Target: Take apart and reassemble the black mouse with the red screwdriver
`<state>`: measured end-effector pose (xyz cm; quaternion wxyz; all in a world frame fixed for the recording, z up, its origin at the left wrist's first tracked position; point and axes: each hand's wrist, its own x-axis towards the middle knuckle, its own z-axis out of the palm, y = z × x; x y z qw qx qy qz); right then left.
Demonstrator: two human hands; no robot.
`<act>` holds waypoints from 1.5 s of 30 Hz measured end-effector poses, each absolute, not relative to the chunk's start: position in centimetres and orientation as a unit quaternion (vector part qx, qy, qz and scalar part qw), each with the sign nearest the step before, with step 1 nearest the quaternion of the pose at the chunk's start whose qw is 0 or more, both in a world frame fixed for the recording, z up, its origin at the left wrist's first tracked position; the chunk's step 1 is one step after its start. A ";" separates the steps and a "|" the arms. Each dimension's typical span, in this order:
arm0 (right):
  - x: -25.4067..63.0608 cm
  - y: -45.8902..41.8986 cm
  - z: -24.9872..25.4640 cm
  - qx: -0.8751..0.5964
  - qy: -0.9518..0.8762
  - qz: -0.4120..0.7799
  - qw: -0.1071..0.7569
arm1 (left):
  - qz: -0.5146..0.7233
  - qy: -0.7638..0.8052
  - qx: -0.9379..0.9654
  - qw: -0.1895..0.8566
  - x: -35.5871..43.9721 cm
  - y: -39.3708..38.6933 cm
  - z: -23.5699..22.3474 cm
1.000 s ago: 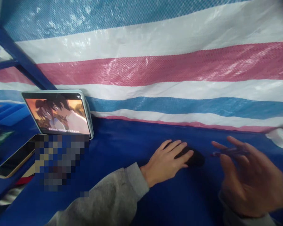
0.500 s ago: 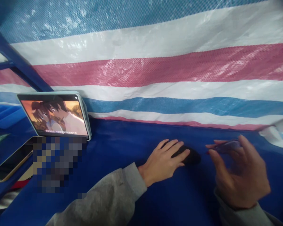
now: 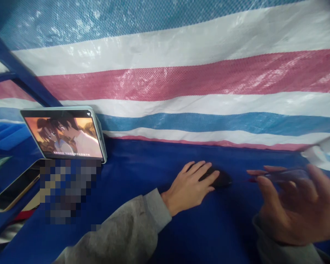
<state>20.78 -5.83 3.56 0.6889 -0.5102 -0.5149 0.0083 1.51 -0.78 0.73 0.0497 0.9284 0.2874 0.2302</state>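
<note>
Close to the wearer, at the lower right, the right hand [image 3: 305,211] is closed in a pinch, thumb against fingers, on a slender, translucent, bluish-purple object with a reddish tip [image 3: 287,175]; the object is held lengthwise above the table, blurred, so its exact kind cannot be told; beside it the left hand [image 3: 191,187], emerging from a ribbed, heathered grey fabric sleeve [image 3: 129,227], lies palm down with open, spread fingers over a smooth, rounded black object shaped like a computer mouse [image 3: 222,179]; both hands are over a matte, deep blue tabletop [image 3: 195,234]; leftward lies a black-glass phone with a gold-toned edge [image 3: 16,187], near a pixelated patch; just beyond, a tablet in a pale mint case [image 3: 62,135] leans back, showing two drawn figures and a line of white Chinese characters too soft to read; left of it sits a bright blue compartmented tray [image 3: 9,135]; behind hangs a glossy, woven plastic sheet striped blue, white and red [image 3: 165,84], crossed at left by a dark blue bar [image 3: 30,75]
</note>
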 end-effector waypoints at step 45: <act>22.2 -4.1 -0.7 -0.548 -0.769 0.087 0.317 | 0.246 0.391 0.856 0.233 0.3 1.8 0.5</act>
